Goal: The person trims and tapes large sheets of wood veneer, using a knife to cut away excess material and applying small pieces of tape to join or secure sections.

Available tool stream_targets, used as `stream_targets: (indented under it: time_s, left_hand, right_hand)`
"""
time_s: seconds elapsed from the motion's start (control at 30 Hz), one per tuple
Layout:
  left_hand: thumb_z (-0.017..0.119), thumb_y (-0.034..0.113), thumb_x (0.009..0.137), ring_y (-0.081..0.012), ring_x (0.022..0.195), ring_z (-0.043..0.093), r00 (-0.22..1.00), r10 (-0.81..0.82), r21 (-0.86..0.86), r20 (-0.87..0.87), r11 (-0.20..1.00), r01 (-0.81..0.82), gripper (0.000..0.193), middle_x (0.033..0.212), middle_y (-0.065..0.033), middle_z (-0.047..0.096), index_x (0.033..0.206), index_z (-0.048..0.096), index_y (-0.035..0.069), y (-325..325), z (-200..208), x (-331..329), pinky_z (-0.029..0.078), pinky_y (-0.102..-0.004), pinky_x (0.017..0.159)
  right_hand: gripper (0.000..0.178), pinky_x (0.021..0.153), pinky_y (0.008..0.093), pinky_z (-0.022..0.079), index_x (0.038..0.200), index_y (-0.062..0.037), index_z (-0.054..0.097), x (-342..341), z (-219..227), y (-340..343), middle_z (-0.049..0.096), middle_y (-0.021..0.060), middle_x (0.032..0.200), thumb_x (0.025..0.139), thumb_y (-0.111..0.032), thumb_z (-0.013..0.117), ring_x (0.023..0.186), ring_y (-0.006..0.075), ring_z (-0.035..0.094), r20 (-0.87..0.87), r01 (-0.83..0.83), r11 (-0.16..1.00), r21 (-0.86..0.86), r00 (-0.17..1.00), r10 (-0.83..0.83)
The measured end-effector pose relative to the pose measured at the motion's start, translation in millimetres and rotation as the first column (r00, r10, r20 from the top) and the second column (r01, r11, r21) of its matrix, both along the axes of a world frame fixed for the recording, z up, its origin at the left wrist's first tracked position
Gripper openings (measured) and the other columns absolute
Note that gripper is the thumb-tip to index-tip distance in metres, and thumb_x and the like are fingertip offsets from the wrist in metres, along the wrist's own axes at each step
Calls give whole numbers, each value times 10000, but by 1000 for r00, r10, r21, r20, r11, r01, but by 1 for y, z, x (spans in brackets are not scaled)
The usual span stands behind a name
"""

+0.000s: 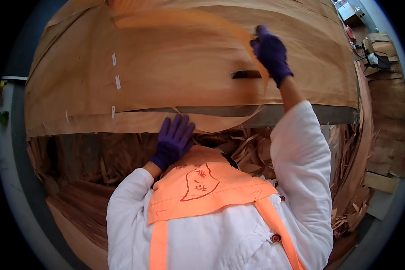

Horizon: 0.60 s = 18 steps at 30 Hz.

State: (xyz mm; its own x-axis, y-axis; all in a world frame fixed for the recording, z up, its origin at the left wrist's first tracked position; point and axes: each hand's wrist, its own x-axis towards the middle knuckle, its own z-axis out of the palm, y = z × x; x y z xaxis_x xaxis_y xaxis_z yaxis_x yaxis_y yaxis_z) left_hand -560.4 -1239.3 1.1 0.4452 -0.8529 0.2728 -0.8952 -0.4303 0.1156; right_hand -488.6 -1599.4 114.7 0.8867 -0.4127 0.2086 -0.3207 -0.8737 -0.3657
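A large sheet of thin tan wood veneer (180, 58) covers the work table. My right hand (271, 51), in a purple glove, is raised over its right half, closed on a long narrow veneer strip (189, 17). That strip arcs away to the far left, blurred by motion. Beneath my right hand a dark flat blade-like tool (246, 74) lies on the sheet. My left hand (174, 138), also gloved in purple, has its fingers spread at the near edge, touching a loose, curling veneer strip (139, 121).
Small white labels (117, 82) dot the sheet's left side. Between table and body, torn veneer scraps (252, 148) are heaped, with more at right (346, 207). Veneer sheets (387, 121) cover the floor at right. A dark chair (378, 60) stands at the far right.
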Motion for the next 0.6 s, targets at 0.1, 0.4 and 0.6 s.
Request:
stream_targets:
  time_s: [0.1, 0.4, 0.6]
  left_hand:
    - [665, 293, 718, -378, 1180, 465, 1000, 13, -21, 12, 1000, -12, 559, 1299, -173, 479, 1216, 524, 80, 1, -7, -2, 345, -560, 961]
    - [678, 290, 720, -387, 1165, 470, 999, -25, -80, 24, 996, 27, 529, 1242, -194, 501, 1162, 532, 37, 18, 12, 1, 333, -565, 971]
    - [697, 300, 711, -366, 1173, 466, 995, 92, -25, 24, 995, -92, 530, 1260, -174, 491, 1170, 539, 87, 46, 18, 6, 313, -558, 983]
  right_hand:
    - [267, 664, 385, 479, 975, -24, 596, -50, -3, -37, 625, 142, 814, 759, -157, 678, 813, 283, 629, 511, -56, 970, 235, 857, -74]
    - [283, 888, 377, 455, 1078, -59, 618, -264, -93, -54, 635, 66, 1078, 836, -198, 661, 1003, 231, 582, 324, -541, 15, 841, 481, -815]
    - [239, 783, 373, 463, 1102, -111, 619, -291, -66, -32, 645, 40, 1059, 903, -241, 588, 931, 201, 592, 177, -527, -39, 849, 353, -919]
